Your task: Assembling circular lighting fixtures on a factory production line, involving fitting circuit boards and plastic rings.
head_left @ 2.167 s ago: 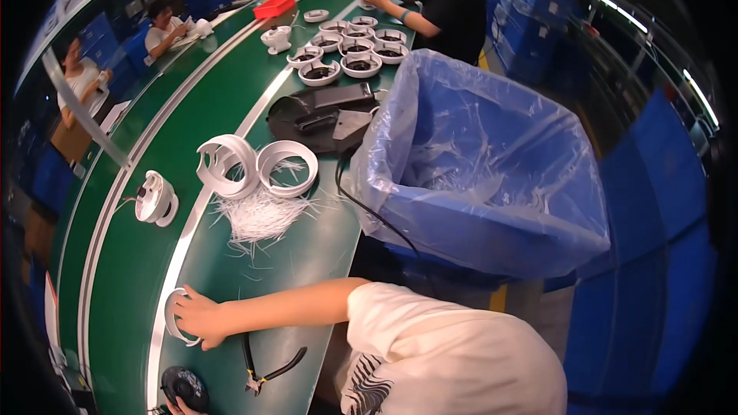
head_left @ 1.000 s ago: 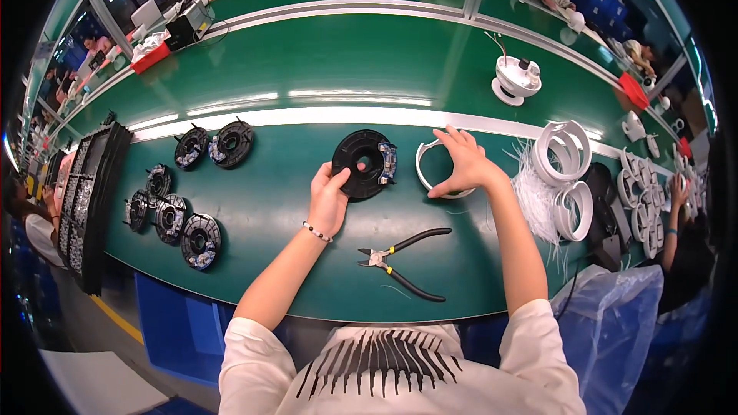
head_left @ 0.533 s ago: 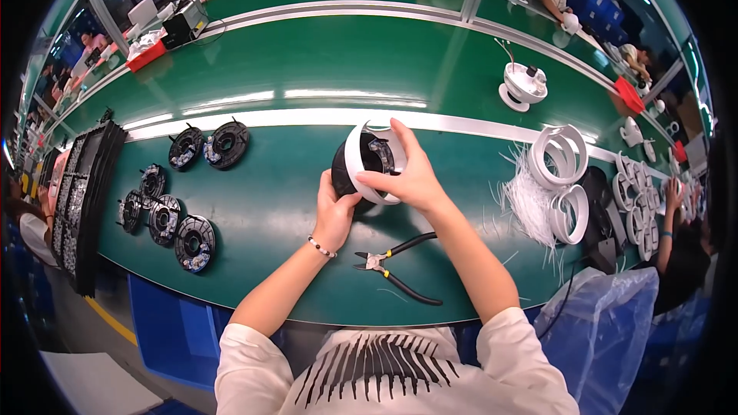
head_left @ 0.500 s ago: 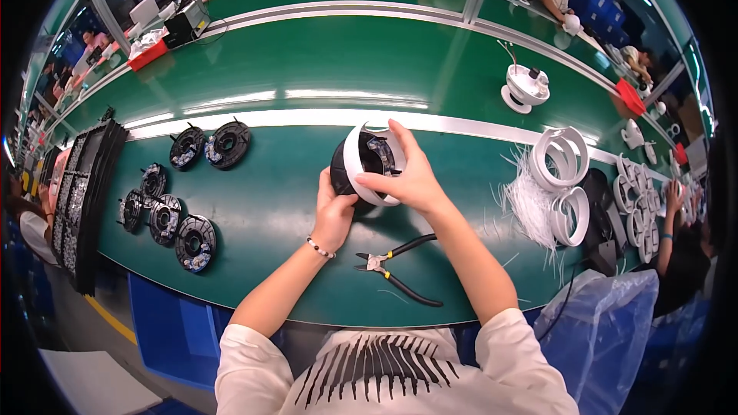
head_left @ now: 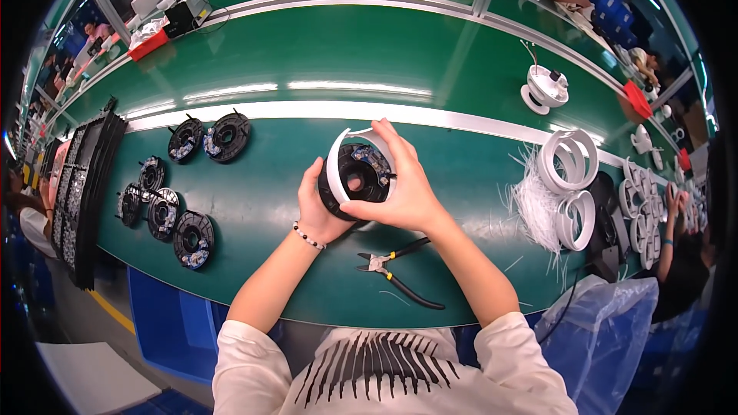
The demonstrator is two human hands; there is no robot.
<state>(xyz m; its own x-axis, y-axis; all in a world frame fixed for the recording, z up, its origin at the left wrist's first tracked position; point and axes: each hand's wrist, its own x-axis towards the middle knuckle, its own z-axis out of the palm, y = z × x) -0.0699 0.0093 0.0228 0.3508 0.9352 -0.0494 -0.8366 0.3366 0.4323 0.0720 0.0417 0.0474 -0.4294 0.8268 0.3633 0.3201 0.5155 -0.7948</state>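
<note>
One head-worn fisheye view looks steeply down from above the person's chest onto the green counter point(head_left: 323, 54), facing forward across it. The hands holding the disc point(head_left: 357, 180) sit close, near the middle. Straight counter edges bow toward the dark round rim, where neighbouring workers appear small. No second view shares it.

Long green surface point(head_left: 323, 54) with a pale stripe along its length. Lying directly on it: five black round disc-shaped parts point(head_left: 194, 238) at left, beside a stack of black flat trays point(head_left: 81, 192) at the far left edge; black-handled cutting pliers point(head_left: 400, 270) near the front edge; white plastic rings point(head_left: 573, 177) and a heap of thin white trimmed strips point(head_left: 534, 207) at right.
</note>
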